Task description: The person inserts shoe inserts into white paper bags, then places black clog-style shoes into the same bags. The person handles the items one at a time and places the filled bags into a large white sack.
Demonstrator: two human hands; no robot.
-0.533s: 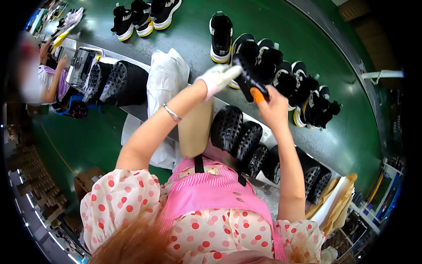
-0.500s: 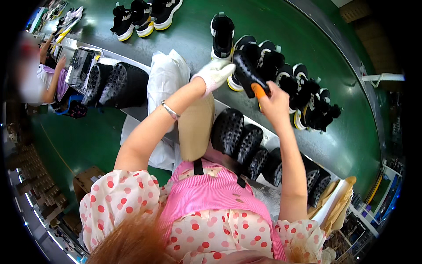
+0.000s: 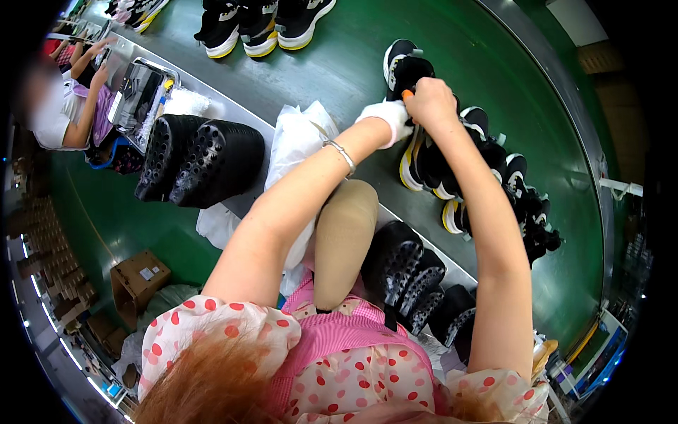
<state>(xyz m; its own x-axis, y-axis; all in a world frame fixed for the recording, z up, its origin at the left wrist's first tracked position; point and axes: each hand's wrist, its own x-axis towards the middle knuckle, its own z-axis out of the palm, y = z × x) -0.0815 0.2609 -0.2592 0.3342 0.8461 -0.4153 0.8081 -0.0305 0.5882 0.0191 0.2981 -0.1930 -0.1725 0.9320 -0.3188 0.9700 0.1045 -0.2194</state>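
Note:
My left hand (image 3: 387,121), in a white glove with bare wrist and bracelet, is closed against a black-and-white sneaker (image 3: 412,69) on the green bench. My right hand (image 3: 432,104) is curled into a fist close beside it, an orange cover on one finger. The black perforated shoe insert it gripped earlier is almost wholly hidden between the hands and the sneaker. More black sneakers (image 3: 474,121) with white and yellow soles stand in a row to the right, partly behind my right forearm.
Stacked black perforated inserts stand at left (image 3: 217,162) and nearer me (image 3: 395,258) along the metal edge. A white plastic bag (image 3: 293,145) and a rounded beige shape (image 3: 346,233) lie between. Other sneakers (image 3: 258,28) stand far left. A co-worker's arm (image 3: 88,106) shows at left.
The view has shifted, moving the scene rightward. My right fist has closed in on my left hand at the sneaker, and the insert, plainly visible before, is now hidden.

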